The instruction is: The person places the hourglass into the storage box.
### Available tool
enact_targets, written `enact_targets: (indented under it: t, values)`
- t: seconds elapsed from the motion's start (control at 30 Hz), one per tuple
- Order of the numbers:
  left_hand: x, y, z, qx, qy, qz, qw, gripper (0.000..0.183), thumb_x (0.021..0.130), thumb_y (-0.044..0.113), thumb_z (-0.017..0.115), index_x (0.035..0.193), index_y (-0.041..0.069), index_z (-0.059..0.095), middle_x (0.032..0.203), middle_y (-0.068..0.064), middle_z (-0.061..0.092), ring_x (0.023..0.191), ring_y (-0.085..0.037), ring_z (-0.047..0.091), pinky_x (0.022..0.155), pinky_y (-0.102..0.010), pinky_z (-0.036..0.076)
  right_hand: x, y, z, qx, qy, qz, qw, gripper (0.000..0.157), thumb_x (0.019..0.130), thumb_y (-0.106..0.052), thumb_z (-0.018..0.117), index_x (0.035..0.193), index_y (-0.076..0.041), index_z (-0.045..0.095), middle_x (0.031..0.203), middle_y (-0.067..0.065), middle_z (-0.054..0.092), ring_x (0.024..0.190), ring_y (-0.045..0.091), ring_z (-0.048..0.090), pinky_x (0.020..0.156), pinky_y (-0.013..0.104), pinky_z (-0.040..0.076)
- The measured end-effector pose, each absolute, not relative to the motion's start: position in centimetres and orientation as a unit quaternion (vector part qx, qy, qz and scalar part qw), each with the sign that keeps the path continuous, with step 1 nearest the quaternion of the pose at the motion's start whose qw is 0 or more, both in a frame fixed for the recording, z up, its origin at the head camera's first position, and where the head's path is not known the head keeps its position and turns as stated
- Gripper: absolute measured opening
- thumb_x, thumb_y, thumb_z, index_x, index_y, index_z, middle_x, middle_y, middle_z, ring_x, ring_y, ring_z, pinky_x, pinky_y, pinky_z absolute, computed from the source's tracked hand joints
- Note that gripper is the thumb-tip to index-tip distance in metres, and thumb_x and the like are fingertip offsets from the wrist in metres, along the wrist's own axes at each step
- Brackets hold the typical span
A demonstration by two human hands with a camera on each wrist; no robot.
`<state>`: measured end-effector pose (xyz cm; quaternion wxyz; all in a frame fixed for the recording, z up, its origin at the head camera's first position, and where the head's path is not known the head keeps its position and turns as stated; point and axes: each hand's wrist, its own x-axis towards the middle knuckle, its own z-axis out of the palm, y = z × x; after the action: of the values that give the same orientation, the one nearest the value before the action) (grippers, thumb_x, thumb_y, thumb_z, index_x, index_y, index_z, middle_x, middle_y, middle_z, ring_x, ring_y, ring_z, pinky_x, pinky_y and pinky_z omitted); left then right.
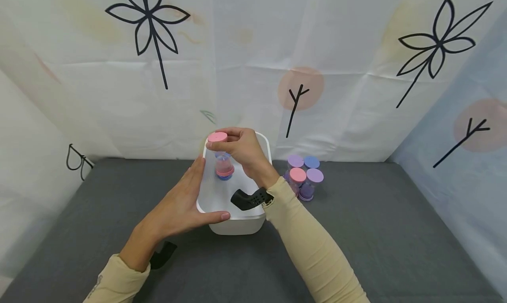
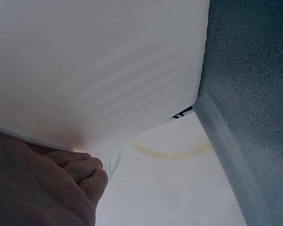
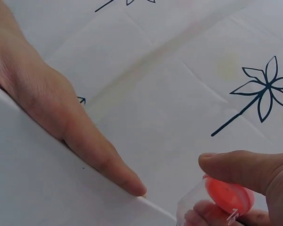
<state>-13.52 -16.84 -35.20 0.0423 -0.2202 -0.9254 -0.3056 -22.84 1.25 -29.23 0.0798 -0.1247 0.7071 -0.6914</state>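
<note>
My right hand (image 1: 247, 151) pinches a small clear jar with a pink lid (image 1: 217, 137) over the far left part of a white plastic bin (image 1: 241, 226). In the right wrist view, its thumb lies against the lid of the jar (image 3: 228, 193). Just below are clear jar parts with pink and blue bands (image 1: 224, 166); whether these are stacked or separate jars I cannot tell. My left hand (image 1: 176, 206) rests along the bin's left side, fingers straight, thumb stretched by the front rim. The left wrist view shows its fingers (image 2: 82, 172) against the bin's wall (image 2: 108, 70).
Right of the bin, several jars stand grouped on the grey tabletop (image 1: 376, 232), among them one with a pink lid (image 1: 298, 175), one with a blue lid (image 1: 311, 162) and a purple-lidded one (image 1: 315, 176). A patterned white cloth (image 1: 245, 43) hangs behind the table.
</note>
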Motion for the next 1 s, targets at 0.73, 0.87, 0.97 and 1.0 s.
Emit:
enact_targets:
  t: [0.73, 0.87, 0.97, 1.0]
  values:
    - [-13.43, -16.95, -35.22, -0.225, -0.923, -0.308, 0.04, 0.132, 0.077, 0.07, 0.076, 0.163, 0.011, -0.006, 0.17, -0.007, -0.001, 0.154, -0.032, 0.009, 0.115, -0.06, 0.026, -22.86, 1.09, -29.82, -0.161, 0.84, -0.499, 0.14, 0.028, 0.077, -0.009, 0.088, 0.102, 0.0, 0.078, 0.081, 0.003, 0.073, 0.077, 0.012, 0.061, 0.067, 0.023, 0.05]
    - [-13.44, -16.93, -35.24, -0.223, -0.925, -0.306, 0.037, 0.132, 0.077, 0.07, 0.076, 0.163, 0.011, -0.005, 0.17, -0.007, -0.002, 0.154, -0.033, 0.008, 0.115, -0.061, 0.025, -22.92, 1.11, -29.89, -0.158, 0.85, -0.478, 0.154, 0.026, 0.077, -0.009, 0.088, 0.1, -0.001, 0.078, 0.082, 0.003, 0.073, 0.079, 0.014, 0.061, 0.068, 0.024, 0.051]
    - [-13.44, -16.95, -35.24, -0.221, -0.925, -0.307, 0.035, 0.132, 0.076, 0.071, 0.076, 0.163, 0.01, -0.004, 0.17, -0.006, -0.002, 0.154, -0.033, 0.009, 0.115, -0.061, 0.025, -22.99, 0.99, -30.0, -0.154, 0.857, -0.466, 0.156, 0.028, 0.076, -0.01, 0.089, 0.101, -0.002, 0.078, 0.084, 0.002, 0.073, 0.081, 0.014, 0.062, 0.069, 0.024, 0.051]
    - [-13.44, -16.96, -35.24, -0.221, -0.925, -0.307, 0.035, 0.132, 0.076, 0.071, 0.075, 0.163, 0.01, -0.003, 0.17, -0.006, -0.002, 0.154, -0.033, 0.008, 0.115, -0.061, 0.025, -23.02, 0.93, -30.04, -0.154, 0.86, -0.462, 0.155, 0.029, 0.076, -0.01, 0.089, 0.102, -0.001, 0.078, 0.085, 0.002, 0.073, 0.081, 0.014, 0.062, 0.069, 0.024, 0.05]
